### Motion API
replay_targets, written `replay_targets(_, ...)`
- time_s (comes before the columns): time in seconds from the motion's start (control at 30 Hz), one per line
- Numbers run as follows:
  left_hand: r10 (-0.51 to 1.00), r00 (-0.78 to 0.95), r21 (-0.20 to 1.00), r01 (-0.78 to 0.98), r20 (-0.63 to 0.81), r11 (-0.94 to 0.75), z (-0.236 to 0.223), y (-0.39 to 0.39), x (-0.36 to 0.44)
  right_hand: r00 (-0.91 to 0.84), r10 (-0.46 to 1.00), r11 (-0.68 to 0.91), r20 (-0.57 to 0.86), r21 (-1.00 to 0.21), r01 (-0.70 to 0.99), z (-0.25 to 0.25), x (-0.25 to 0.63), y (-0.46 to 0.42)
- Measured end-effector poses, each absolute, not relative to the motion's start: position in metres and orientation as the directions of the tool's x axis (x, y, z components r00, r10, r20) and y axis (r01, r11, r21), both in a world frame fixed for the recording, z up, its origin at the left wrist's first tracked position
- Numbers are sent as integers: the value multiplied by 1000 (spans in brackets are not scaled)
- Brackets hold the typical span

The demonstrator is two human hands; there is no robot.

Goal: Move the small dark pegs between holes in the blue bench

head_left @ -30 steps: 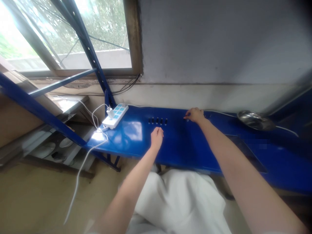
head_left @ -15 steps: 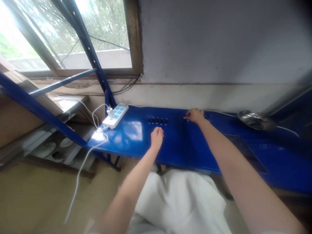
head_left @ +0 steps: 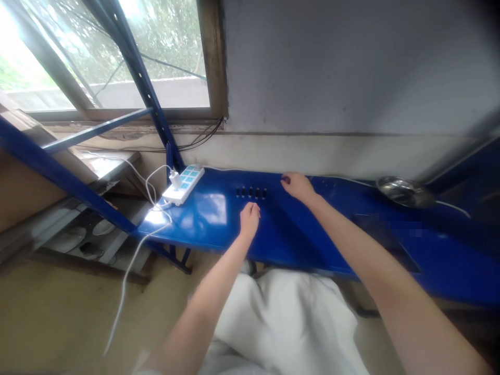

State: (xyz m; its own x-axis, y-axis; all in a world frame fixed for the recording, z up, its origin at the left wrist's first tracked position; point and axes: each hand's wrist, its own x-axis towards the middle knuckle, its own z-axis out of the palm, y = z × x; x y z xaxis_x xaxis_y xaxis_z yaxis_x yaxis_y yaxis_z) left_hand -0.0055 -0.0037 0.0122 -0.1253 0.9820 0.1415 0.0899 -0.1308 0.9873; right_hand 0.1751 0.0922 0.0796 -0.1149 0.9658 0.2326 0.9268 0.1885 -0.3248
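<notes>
My left hand (head_left: 250,219) rests low over the blue table (head_left: 289,234), just on the near side of a row of several small dark cylinders (head_left: 250,193) with pale ends. Its fingers are curled together, and whatever they may hold is hidden. Farther right, near the table's back edge, is my right hand (head_left: 299,187). The fingers of this hand are pinched closed at a small dark patch, too small to name. A gap separates it from the right end of the row. The cylinders stand side by side, evenly spaced.
A white power strip (head_left: 184,185) with a plug and cable is on the table's left end. At the back right sits a shiny metal bowl (head_left: 404,191). A dark flat panel (head_left: 385,242) lies under my right forearm. Blue metal posts (head_left: 144,83) rise at left.
My right hand has moved left, closer to the row of cylinders, with its fingers turned more inward. My left hand stays in nearly the same place. The view has shifted slightly.
</notes>
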Motion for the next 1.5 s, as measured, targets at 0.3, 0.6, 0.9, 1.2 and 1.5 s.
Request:
replay_targets(0.3, 978, -139, 986, 90, 155, -143, 14, -6, -6, -137, 990, 107, -26, -493, 863, 34, 135, 86)
replay_targets(0.6, 973, -140, 981, 96, 181, -169, 12, -5, -6, 1, 998, 25, 61, -427, 904, 25, 111, 80)
replay_targets(0.9, 950, -156, 954, 174, 272, -245, 21, -10, -2, -40, 946, 250, 323, -643, 724, 35, 113, 38)
replay_targets(1.2, 865, -17, 811, 360, 501, -462, 18, -16, 4, 86, 735, 394, 673, -526, 754, 8, 111, 2)
replay_targets(1.5, 868, -34, 792, 429, 495, -435, 10, -9, 3, 156, 719, 449, 678, -623, 641, 3, 108, -4)
